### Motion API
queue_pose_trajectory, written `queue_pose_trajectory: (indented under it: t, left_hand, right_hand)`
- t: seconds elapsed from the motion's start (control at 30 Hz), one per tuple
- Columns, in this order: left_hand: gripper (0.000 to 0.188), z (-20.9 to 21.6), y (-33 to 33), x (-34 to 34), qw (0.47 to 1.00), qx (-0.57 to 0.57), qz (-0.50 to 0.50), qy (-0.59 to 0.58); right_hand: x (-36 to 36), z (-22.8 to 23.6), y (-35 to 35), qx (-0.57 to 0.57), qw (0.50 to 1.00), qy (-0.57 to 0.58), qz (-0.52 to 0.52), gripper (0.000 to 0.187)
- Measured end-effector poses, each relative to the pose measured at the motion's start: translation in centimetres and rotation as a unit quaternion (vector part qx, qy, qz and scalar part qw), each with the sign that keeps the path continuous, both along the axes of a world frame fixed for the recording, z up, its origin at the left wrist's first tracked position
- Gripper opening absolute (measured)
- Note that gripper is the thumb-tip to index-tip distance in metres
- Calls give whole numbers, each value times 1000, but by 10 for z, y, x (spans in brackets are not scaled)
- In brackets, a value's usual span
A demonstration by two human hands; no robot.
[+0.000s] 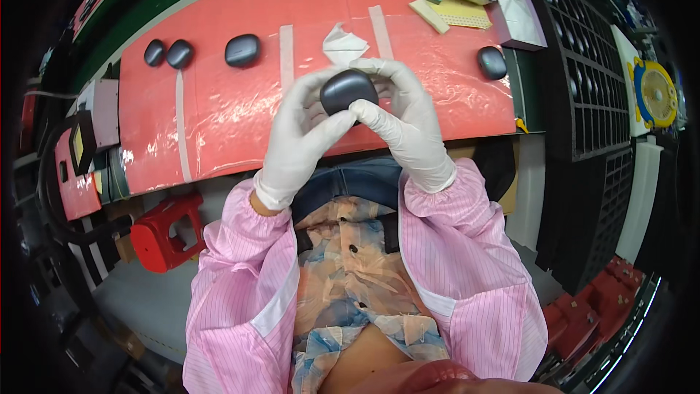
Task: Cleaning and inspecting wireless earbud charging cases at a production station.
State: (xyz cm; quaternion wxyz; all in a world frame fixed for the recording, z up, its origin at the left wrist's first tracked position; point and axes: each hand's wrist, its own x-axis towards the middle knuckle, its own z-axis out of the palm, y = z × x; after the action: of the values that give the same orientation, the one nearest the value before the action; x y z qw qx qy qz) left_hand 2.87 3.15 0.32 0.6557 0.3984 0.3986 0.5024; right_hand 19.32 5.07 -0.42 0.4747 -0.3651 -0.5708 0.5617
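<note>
A dark grey, rounded earbud case (345, 93) is held between my two gloved hands above the red work mat. Thumb and fingers of my left hand (300, 131) grip its left side. On the other side my right hand (408, 120) presses its thumb on the lower right corner, with the fingers curled behind. The case looks closed, with a thin seam across it. Beyond my hands lies a crumpled white wipe (344, 45). Three similar cases lie to the left: one case (242, 50) alone, and a close pair, case (180, 54) and case (154, 52). Another case (492, 63) sits far right.
The red mat (240, 117) carries pale tape strips. At the back right are a yellow sheet (467, 14), a cream block (429, 16) and a lilac box (519, 18). A black compartment tray (587, 66) stands at the right. A red stool (169, 233) is below the table's left.
</note>
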Motion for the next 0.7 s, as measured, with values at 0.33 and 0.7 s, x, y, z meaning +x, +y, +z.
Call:
queue_pose_trajectory:
  t: [0.33, 0.7]
  left_hand:
    - [37, -18, -18, -13, 995, -56, -6, -79]
    - [40, -19, -25, -11, 998, -28, 51, 11]
  right_hand:
    - [-14, -4, -13, -10, 1000, -14, -11, 29]
    - [-22, -19, -4, 106, 989, -3, -104, 50]
